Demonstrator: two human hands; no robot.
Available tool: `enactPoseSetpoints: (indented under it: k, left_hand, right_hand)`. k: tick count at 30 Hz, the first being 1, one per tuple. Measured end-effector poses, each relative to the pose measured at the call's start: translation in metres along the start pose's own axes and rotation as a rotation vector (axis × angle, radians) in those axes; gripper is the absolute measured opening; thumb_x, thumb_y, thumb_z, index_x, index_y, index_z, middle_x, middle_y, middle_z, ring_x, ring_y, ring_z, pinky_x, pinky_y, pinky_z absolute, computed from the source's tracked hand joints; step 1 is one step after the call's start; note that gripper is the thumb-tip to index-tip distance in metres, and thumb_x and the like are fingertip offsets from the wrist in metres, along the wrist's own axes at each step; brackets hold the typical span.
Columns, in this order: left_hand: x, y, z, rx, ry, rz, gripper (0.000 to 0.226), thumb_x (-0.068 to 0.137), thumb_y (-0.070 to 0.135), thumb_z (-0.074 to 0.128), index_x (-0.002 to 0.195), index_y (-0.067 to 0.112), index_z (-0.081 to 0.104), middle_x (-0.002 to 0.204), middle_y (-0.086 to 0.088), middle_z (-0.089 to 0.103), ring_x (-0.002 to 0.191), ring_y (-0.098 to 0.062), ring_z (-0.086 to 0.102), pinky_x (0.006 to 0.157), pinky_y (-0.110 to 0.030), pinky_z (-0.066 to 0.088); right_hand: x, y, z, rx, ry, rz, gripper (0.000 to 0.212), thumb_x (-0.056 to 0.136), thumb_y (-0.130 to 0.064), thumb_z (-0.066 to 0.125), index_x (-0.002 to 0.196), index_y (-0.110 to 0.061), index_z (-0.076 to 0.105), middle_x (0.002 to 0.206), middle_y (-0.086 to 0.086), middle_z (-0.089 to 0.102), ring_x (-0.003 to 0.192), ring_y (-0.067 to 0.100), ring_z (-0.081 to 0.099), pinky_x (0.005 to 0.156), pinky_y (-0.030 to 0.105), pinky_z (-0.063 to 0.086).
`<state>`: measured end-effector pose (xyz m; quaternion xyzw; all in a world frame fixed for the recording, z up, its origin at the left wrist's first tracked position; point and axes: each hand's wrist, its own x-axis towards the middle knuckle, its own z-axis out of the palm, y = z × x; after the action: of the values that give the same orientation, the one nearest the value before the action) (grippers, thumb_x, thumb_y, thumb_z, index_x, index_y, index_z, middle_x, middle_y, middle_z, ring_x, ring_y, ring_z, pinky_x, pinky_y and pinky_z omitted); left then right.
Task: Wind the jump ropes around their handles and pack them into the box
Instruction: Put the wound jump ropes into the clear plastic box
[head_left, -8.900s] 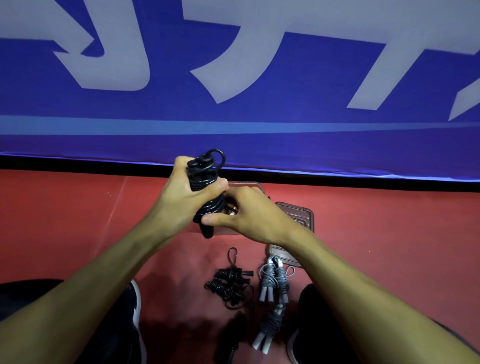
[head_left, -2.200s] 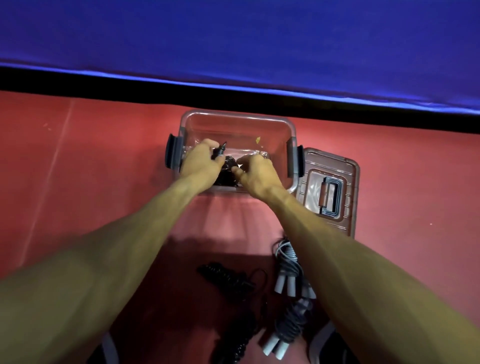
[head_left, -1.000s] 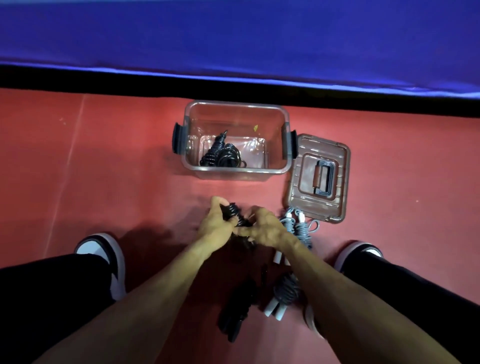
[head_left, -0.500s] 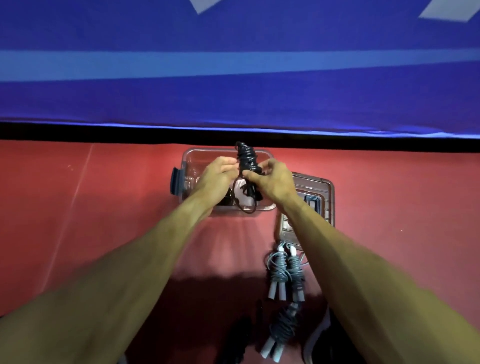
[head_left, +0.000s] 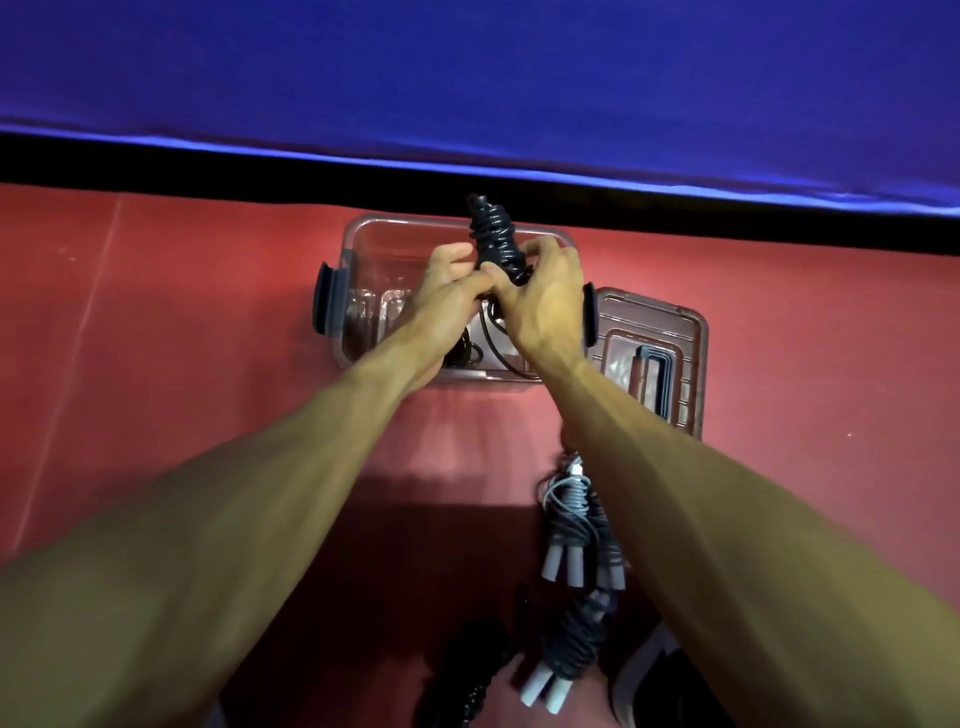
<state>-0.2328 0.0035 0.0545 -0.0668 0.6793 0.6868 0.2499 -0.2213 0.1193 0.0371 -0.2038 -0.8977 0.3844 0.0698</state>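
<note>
A wound black jump rope (head_left: 494, 236) stands upright above the clear plastic box (head_left: 358, 244), a loose loop of it hanging down into the box. My left hand (head_left: 447, 296) and my right hand (head_left: 540, 301) both grip its lower part. Another black rope bundle (head_left: 464, 349) lies in the box, mostly hidden by my left wrist. On the red floor nearer me lie two grey wound ropes (head_left: 569, 525) (head_left: 566, 649) and one black wound rope (head_left: 470, 670).
The box's brown lid (head_left: 665, 338) lies flat on the floor right of the box. A blue banner (head_left: 467, 78) with a black strip below it runs behind the box. A shoe (head_left: 644, 675) shows at the bottom right.
A first black rope was laid in the box. My hands then picked up a second black bundle from the floor and raised it over the box, where they still hold it.
</note>
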Motion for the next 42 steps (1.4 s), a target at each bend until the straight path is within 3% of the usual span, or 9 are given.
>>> enactPoseSetpoints:
  k: [9, 15, 17, 20, 25, 30, 35, 39, 42]
  left_hand:
    - [0.012, 0.018, 0.003, 0.036, 0.052, 0.124, 0.058, 0.074, 0.041, 0.066, 0.126, 0.022, 0.046, 0.124, -0.008, 0.064, 0.119, -0.017, 0.063, 0.1, -0.033, 0.048]
    - [0.01, -0.003, -0.004, 0.149, -0.039, -0.055, 0.038, 0.099, 0.038, 0.062, 0.128, 0.015, 0.055, 0.111, 0.0, 0.068, 0.114, -0.017, 0.062, 0.11, -0.039, 0.046]
    - [0.008, -0.008, -0.007, 0.193, -0.087, -0.074, 0.018, 0.104, 0.035, 0.053, 0.107, 0.021, 0.063, 0.106, 0.009, 0.063, 0.118, -0.014, 0.056, 0.112, -0.037, 0.041]
    - [0.003, -0.014, -0.011, 0.301, -0.186, -0.125, 0.029, 0.106, 0.04, 0.048, 0.084, 0.029, 0.063, 0.102, 0.015, 0.057, 0.118, -0.013, 0.05, 0.115, -0.039, 0.035]
    - [-0.002, -0.025, -0.015, 0.565, -0.024, 0.026, 0.026, 0.102, 0.035, 0.054, 0.117, 0.018, 0.067, 0.114, 0.004, 0.067, 0.109, -0.014, 0.063, 0.098, -0.029, 0.048]
    - [-0.061, -0.027, -0.01, 0.567, 0.253, 0.308, 0.016, 0.093, 0.001, 0.058, 0.089, 0.012, 0.07, 0.072, 0.018, 0.06, 0.067, 0.01, 0.057, 0.064, -0.004, 0.038]
    - [-0.124, -0.065, -0.006, 0.685, 0.047, 0.081, 0.017, 0.092, 0.003, 0.058, 0.087, 0.015, 0.07, 0.071, 0.01, 0.065, 0.065, -0.001, 0.06, 0.066, -0.018, 0.046]
    - [-0.168, -0.116, -0.013, 0.842, -0.141, -0.157, 0.012, 0.089, 0.005, 0.065, 0.096, 0.012, 0.07, 0.087, -0.001, 0.068, 0.091, -0.024, 0.069, 0.08, -0.025, 0.049]
    - [-0.2, -0.158, -0.025, 0.992, -0.294, -0.28, 0.037, 0.087, 0.014, 0.073, 0.121, 0.007, 0.061, 0.118, -0.012, 0.065, 0.115, -0.03, 0.062, 0.09, -0.03, 0.044]
  right_hand:
    - [0.004, -0.01, -0.009, 0.128, 0.138, -0.148, 0.035, 0.093, -0.03, 0.071, 0.117, -0.009, 0.057, 0.11, 0.002, 0.05, 0.092, 0.011, 0.052, 0.076, 0.018, 0.041]
    - [0.005, 0.012, 0.006, -0.093, -0.112, 0.071, 0.046, 0.089, -0.043, 0.073, 0.111, -0.006, 0.057, 0.111, 0.015, 0.061, 0.088, 0.028, 0.062, 0.076, 0.04, 0.052]
    - [0.003, 0.014, 0.009, -0.177, -0.21, 0.14, 0.05, 0.092, -0.047, 0.07, 0.111, -0.002, 0.059, 0.112, 0.018, 0.063, 0.084, 0.028, 0.058, 0.068, 0.035, 0.044]
    - [-0.001, 0.014, 0.006, -0.275, -0.375, 0.197, 0.04, 0.096, -0.044, 0.065, 0.096, -0.005, 0.057, 0.111, 0.019, 0.066, 0.087, 0.033, 0.061, 0.067, 0.032, 0.041]
    - [-0.021, 0.006, -0.005, -0.436, -0.431, 0.091, 0.034, 0.1, -0.037, 0.058, 0.115, -0.006, 0.064, 0.115, 0.018, 0.066, 0.104, 0.039, 0.064, 0.077, 0.038, 0.047]
    - [-0.059, 0.009, -0.031, -0.261, -0.144, -0.144, 0.019, 0.096, -0.011, 0.05, 0.107, -0.008, 0.065, 0.105, 0.01, 0.063, 0.098, 0.029, 0.056, 0.083, 0.043, 0.049]
    - [-0.12, 0.018, -0.048, -0.201, -0.395, 0.066, 0.014, 0.096, -0.011, 0.055, 0.086, -0.012, 0.065, 0.091, 0.009, 0.075, 0.085, 0.029, 0.069, 0.081, 0.037, 0.055]
    - [-0.184, 0.045, -0.045, -0.15, -0.6, 0.158, 0.017, 0.093, -0.008, 0.057, 0.097, -0.001, 0.072, 0.092, 0.018, 0.075, 0.085, 0.031, 0.073, 0.083, 0.036, 0.057]
    - [-0.234, 0.078, -0.03, -0.189, -0.759, 0.182, 0.028, 0.091, -0.011, 0.053, 0.097, 0.009, 0.071, 0.098, 0.027, 0.072, 0.087, 0.035, 0.072, 0.077, 0.029, 0.05]
